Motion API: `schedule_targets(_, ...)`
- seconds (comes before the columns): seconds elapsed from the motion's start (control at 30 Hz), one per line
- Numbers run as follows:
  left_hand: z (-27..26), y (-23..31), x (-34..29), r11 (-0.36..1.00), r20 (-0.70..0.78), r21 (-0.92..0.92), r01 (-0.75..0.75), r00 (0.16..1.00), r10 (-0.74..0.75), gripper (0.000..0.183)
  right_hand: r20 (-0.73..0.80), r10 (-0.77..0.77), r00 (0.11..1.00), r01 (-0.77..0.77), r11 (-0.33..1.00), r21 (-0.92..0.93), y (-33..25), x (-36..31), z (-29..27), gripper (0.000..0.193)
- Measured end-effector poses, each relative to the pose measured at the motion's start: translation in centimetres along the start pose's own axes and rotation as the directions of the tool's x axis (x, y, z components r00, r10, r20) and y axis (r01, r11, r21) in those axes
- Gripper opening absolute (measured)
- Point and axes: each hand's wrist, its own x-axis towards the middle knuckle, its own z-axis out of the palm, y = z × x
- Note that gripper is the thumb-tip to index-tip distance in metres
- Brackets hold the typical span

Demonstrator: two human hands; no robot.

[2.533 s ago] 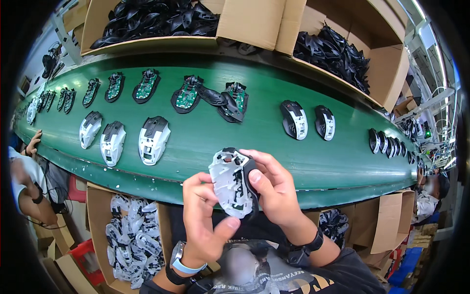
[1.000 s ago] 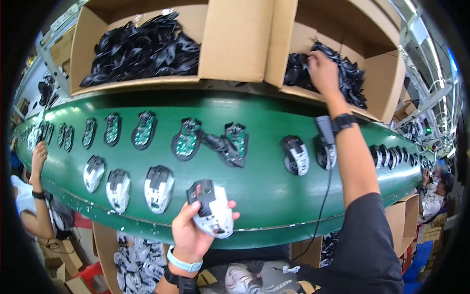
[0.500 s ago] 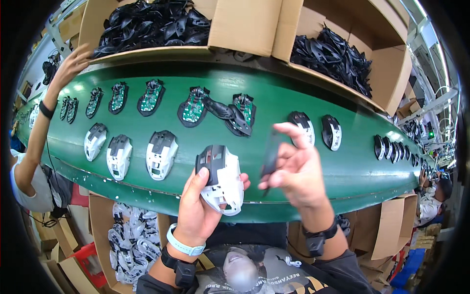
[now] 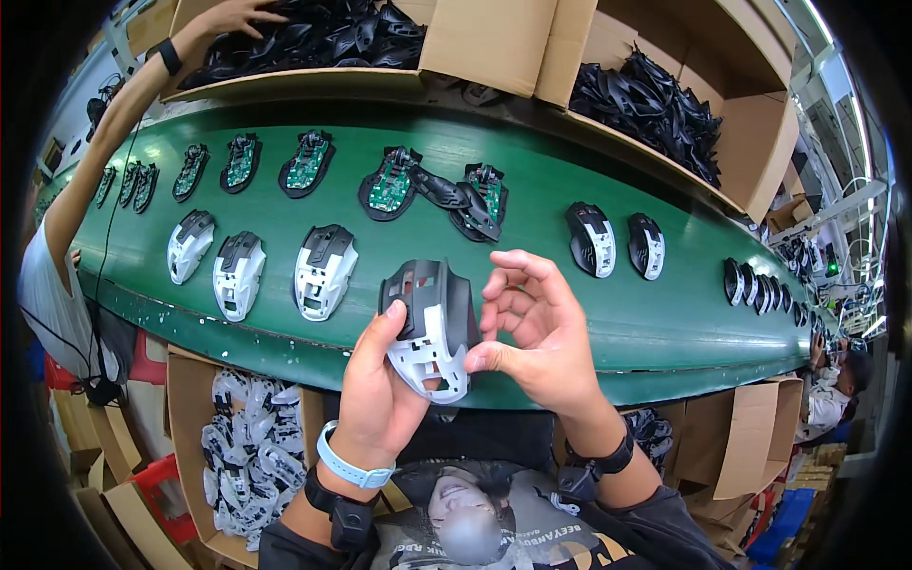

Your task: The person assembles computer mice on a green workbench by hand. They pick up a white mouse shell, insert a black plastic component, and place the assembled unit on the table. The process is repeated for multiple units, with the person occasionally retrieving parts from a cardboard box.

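My left hand (image 4: 383, 394) is wrapped round a computer mouse shell (image 4: 418, 323), black on top and white below, tilted up over the near edge of the green conveyor belt. A dark curved side panel (image 4: 462, 309) lies along the shell's right flank. My right hand (image 4: 541, 347) holds that panel against the shell, thumb at its lower end and curled fingers beside its upper part. Beyond my left hand, several white-and-black mouse shells (image 4: 326, 271) lie on the belt. Two loose black side panels (image 4: 451, 195) rest across green circuit-board mouse bases (image 4: 389, 185).
Cardboard boxes of black panels (image 4: 646, 114) stand along the belt's (image 4: 551, 323) far side. Below left is a box of white shells (image 4: 249, 456). More assembled mice (image 4: 594, 237) sit to the right. A co-worker's arm (image 4: 123, 114) reaches into the far-left box.
My right hand has brought the black side panel leftward to the shell's side. Shells and bases on the belt have shifted slightly in view. The co-worker's hand has moved right, over the panel box.
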Motion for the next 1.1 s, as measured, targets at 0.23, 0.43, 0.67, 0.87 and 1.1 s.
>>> schedule_targets(0.23,0.7,2.2,-0.3,0.943,-0.027,0.298,0.151,0.988,-0.150,0.042,0.243,0.216,0.946,-0.222,0.975,-0.004,-0.6,0.7,0.4,0.116)
schedule_targets(0.43,-1.0,3.2,-2.0,0.987,0.224,0.159,0.037,0.972,-0.072,0.066,0.027,0.010,1.000,-0.012,0.996,0.088,0.7,-0.7,1.9,0.117)
schedule_targets(0.67,-1.6,-1.1,-3.5,0.984,0.061,-0.005,-0.180,0.982,0.180,0.070,-0.181,-0.281,0.942,0.280,0.959,-0.035,3.1,-1.3,4.4,0.121)
schedule_targets(0.87,-1.6,-1.9,-3.8,0.967,0.022,0.065,-0.247,0.969,0.246,0.062,-0.125,-0.430,0.894,0.410,0.898,-0.159,3.4,-1.5,4.7,0.116)
schedule_targets(1.1,-2.0,-1.4,-4.5,0.957,0.010,0.069,-0.282,0.959,0.282,0.054,0.101,-0.467,0.879,0.475,0.834,-0.279,0.1,-0.4,3.5,0.089)
